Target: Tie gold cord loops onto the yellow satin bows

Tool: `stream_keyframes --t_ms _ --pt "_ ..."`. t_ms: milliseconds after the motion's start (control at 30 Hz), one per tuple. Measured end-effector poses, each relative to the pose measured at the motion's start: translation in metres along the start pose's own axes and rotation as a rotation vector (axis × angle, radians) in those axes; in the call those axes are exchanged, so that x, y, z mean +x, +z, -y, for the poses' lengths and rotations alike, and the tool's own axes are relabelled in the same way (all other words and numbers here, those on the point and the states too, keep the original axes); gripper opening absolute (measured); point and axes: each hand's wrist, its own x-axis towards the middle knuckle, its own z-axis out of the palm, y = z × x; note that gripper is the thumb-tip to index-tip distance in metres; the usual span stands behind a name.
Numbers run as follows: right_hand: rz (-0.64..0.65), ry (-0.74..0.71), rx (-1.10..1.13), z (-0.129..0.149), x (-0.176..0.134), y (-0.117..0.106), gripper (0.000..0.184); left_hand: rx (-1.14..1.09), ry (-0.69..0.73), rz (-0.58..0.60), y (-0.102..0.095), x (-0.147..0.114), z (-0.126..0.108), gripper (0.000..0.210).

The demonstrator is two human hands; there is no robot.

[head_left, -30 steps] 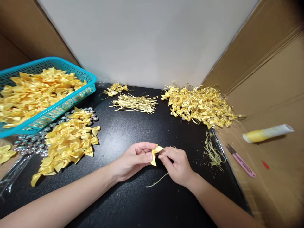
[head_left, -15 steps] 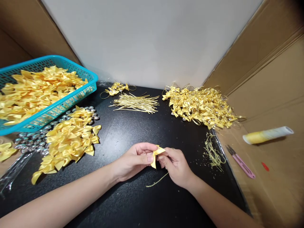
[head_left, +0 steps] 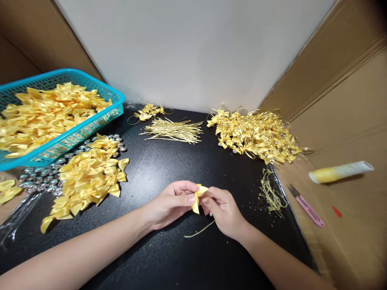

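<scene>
Between my two hands, above the front middle of the black table, is a yellow ribbon bow [head_left: 198, 198]. My left hand [head_left: 173, 204] pinches its left side between thumb and fingers. My right hand [head_left: 225, 211] is closed at the bow's right side, thumb and forefinger together where the ribbon meets them. A thin gold cord [head_left: 200, 232] trails out below my right hand toward the left. Where the cord meets the bow is hidden behind my fingers.
Left are a turquoise basket [head_left: 121, 102] of bows, a loose bow pile [head_left: 90, 173] and silvery beads [head_left: 42, 177]. Behind lie cut gold cords [head_left: 173, 131]; back right, finished corded bows [head_left: 254, 135]. Cord scraps [head_left: 272, 195], pink-handled snips [head_left: 306, 206] and a tube [head_left: 341, 172] lie right.
Both hands stay almost in place. The bow has tilted slightly between my fingers, and the trailing cord end has shifted a little to the left.
</scene>
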Motion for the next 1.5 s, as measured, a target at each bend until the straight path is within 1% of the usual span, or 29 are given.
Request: stream_keyframes --t_ms 300,467,567,633,700,833,867,933,1033,1233,1400,1500 --pt "0.003 -0.004 0.013 0.002 -0.001 0.001 0.037 0.037 -0.026 0.008 0.0 0.0 -0.001 0.013" --pt "0.005 -0.009 0.012 0.002 -0.002 0.002 0.032 0.062 -0.034 0.026 0.001 0.0 -0.001 0.014" --pt "-0.012 -0.025 -0.009 0.003 -0.001 0.002 0.032 0.077 -0.014 0.015 0.0 0.0 -0.001 0.015" --pt "-0.03 -0.061 -0.058 0.004 0.0 0.001 0.033 0.105 0.012 -0.014 -0.001 0.0 -0.001 0.016" --pt "-0.089 -0.124 -0.154 0.006 0.002 -0.002 0.028 0.136 0.052 -0.077 -0.002 0.001 -0.001 0.018" --pt "-0.367 -0.252 -0.417 0.013 0.004 -0.011 0.01 0.254 0.139 -0.199 -0.004 0.003 0.0 0.022" --pt "-0.4 -0.277 -0.469 0.015 0.004 -0.012 0.008 0.292 0.148 -0.209 -0.004 0.003 0.0 0.022" --pt "-0.377 -0.305 -0.539 0.017 0.004 -0.012 0.008 0.361 0.148 -0.208 -0.005 0.003 0.001 0.023" --pt "-0.295 -0.282 -0.538 0.016 0.004 -0.007 0.011 0.428 0.152 -0.174 -0.006 0.002 0.003 0.026" --pt "-0.277 -0.15 -0.404 0.012 0.006 -0.005 0.014 0.581 0.195 -0.13 -0.007 0.002 0.004 0.025" --pt "-0.284 -0.147 -0.238 0.014 0.005 -0.011 0.012 0.662 0.196 -0.108 -0.004 0.002 0.001 0.028" --pt "-0.221 -0.127 -0.188 0.011 0.006 -0.013 0.005 0.631 0.209 -0.095 -0.005 0.002 0.001 0.028"
